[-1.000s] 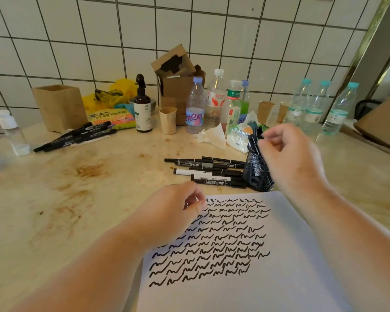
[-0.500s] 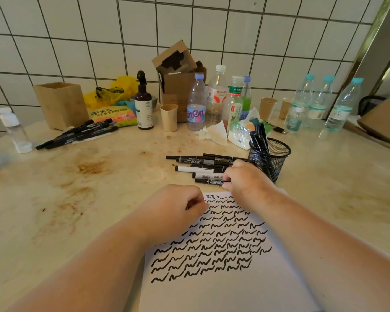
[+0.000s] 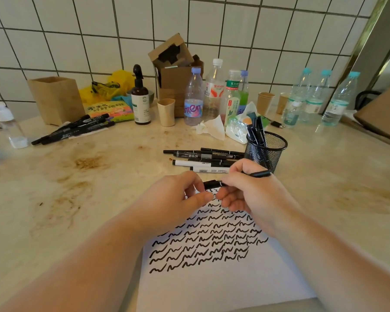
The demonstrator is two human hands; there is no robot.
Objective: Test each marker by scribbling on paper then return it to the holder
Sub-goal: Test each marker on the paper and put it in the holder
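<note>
My right hand (image 3: 250, 192) grips a black marker (image 3: 258, 174) above the top edge of the white paper (image 3: 223, 282), which carries rows of black scribbles. My left hand (image 3: 178, 199) pinches the marker's left end, where the cap sits (image 3: 211, 183). Just behind my hands lies a row of several markers (image 3: 203, 157) on the counter. To their right stands a black mesh holder (image 3: 266, 152) with several markers upright in it.
Another pile of black markers (image 3: 74, 129) lies at the far left by a brown box (image 3: 56, 100). Bottles (image 3: 194, 97), paper cups (image 3: 166, 111), a spray bottle (image 3: 141, 97), tissues (image 3: 211, 128) and a cardboard box (image 3: 173, 70) line the tiled wall. The counter (image 3: 88, 199) is stained.
My right hand left the holder, dropped to the row of markers and lifted one. It now holds that marker over the paper, and my left hand has come up to pinch its end.
</note>
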